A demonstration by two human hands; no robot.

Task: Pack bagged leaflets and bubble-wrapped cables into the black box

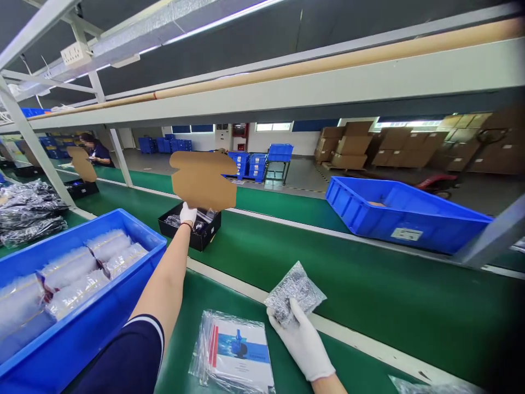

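Note:
My left hand (pixel 189 213), in a white glove, reaches far forward to the black box (pixel 204 241). Its fingers look closed at the box's back side, where the raised brown cardboard lid (pixel 204 180) begins; the fingertips are partly hidden. Inside the box lie dark parts and plastic-wrapped items. My right hand (pixel 301 339), also gloved, grips a silvery packet in clear plastic (pixel 296 293), thumb on top, above the white rail of the green belt. Just left of it, a stack of printed booklets in clear bags (pixel 240 347) lies on the green surface.
A blue bin (pixel 82 314) with bubble-wrapped bundles stands at left, beside a pile of plastic-bagged items (pixel 30 210). Another blue bin (pixel 404 216) sits across the belt at right. A second box with a raised lid (pixel 82 187) and a co-worker (pixel 96 150) are farther left.

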